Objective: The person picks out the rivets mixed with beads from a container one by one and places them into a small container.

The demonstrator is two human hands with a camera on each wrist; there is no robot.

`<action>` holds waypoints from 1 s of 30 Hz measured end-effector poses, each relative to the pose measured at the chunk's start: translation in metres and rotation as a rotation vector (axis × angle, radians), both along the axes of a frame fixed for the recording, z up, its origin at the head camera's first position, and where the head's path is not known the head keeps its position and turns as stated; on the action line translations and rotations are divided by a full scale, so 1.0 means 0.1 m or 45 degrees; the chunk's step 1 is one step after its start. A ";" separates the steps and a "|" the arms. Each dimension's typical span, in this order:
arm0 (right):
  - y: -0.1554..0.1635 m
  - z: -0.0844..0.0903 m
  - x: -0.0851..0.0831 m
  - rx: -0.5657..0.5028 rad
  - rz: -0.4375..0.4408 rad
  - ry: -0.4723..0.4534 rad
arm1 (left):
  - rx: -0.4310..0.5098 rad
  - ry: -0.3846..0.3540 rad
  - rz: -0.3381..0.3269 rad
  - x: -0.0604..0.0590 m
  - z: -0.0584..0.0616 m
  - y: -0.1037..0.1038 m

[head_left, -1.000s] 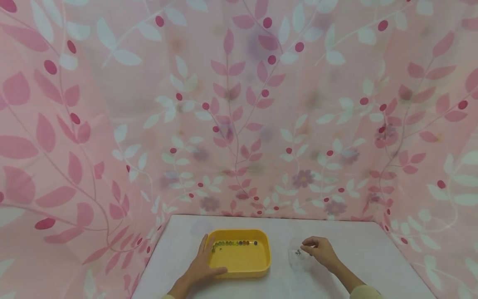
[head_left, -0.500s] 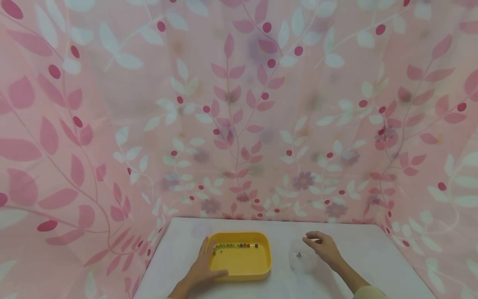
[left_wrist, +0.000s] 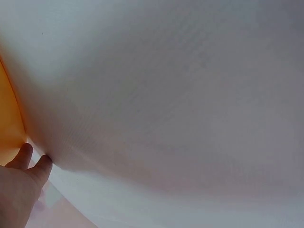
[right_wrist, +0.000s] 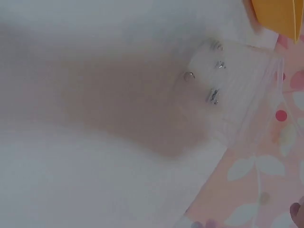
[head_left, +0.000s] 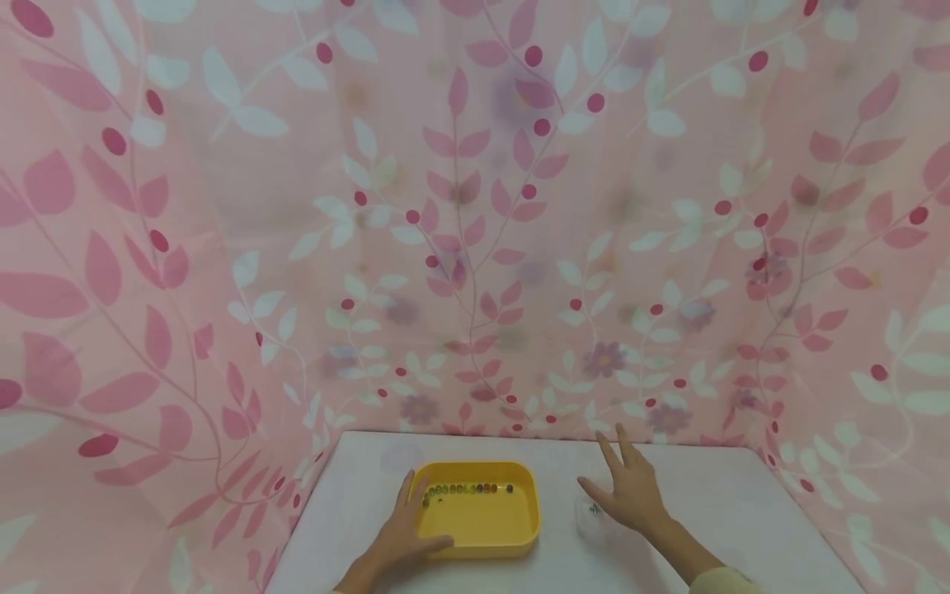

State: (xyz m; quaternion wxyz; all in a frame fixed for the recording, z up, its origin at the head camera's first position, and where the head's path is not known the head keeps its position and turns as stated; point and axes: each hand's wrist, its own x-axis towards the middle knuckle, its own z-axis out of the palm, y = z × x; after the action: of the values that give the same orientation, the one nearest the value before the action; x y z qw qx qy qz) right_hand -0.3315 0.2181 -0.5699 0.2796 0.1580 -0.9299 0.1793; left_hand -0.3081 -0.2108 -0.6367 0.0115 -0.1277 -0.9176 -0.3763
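In the head view my left hand (head_left: 398, 528) rests against the left end of a yellow tray (head_left: 482, 549), its thumb along the front side. Fingertips show right at the tray's orange-looking outer wall (left_wrist: 9, 109) in the left wrist view. Inside the tray, a row of small coloured beads (head_left: 458, 489) runs along the back, with a tiny separate piece (head_left: 440, 500) in front. My right hand (head_left: 634, 495) is spread with nothing in it, over a clear zip bag (head_left: 586, 526). Small silvery metal pieces (right_wrist: 213, 96) show in the bag in the right wrist view.
The tray and bag lie on a white-covered table (head_left: 356, 462). Pink leaf-patterned fabric (head_left: 475, 247) hangs behind the table and along both sides. The bag lies to the right of the tray, with a gap between them.
My right hand has gone from bent, pinched-together fingers near the bag to spread fingers reaching farther back. The left hand stays at the tray, and the beads keep their places.
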 end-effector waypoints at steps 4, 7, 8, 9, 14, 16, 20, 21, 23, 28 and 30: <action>-0.10 0.04 0.02 0.080 -0.027 -0.014 | 0.007 -0.014 0.003 -0.01 -0.01 0.00; -0.18 0.07 0.02 0.104 -0.025 -0.017 | 0.012 -0.019 0.004 -0.02 -0.01 -0.01; -0.20 0.08 0.02 0.116 -0.023 -0.017 | 0.011 -0.023 0.004 -0.02 -0.01 0.00; -0.22 0.08 0.01 0.129 -0.023 -0.015 | 0.006 -0.026 0.005 -0.02 -0.01 0.00; -0.33 0.09 0.01 0.145 -0.026 -0.053 | 0.010 -0.016 -0.001 0.00 0.01 0.00; -0.39 0.10 0.01 0.144 -0.021 -0.072 | 0.008 -0.012 -0.001 0.01 0.02 -0.01; -0.49 0.11 -0.03 0.143 0.013 -0.092 | 0.013 -0.010 0.000 0.00 0.02 -0.01; -0.52 0.11 -0.04 0.144 0.022 -0.091 | 0.014 -0.014 0.002 0.00 0.02 -0.01; -0.56 0.10 -0.07 0.154 0.037 -0.084 | 0.025 -0.022 0.006 0.00 0.02 0.00; -0.68 0.07 -0.08 0.199 0.070 -0.094 | 0.022 -0.035 0.017 -0.01 0.00 0.01; -0.74 0.07 -0.08 0.201 0.084 -0.107 | 0.023 -0.039 0.017 -0.01 0.00 0.00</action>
State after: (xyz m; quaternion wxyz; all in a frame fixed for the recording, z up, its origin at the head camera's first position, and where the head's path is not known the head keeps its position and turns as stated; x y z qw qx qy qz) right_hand -0.3396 0.1444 -0.5631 0.2209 0.2026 -0.9463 0.1211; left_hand -0.3088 -0.2106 -0.6365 0.0011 -0.1157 -0.9150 -0.3864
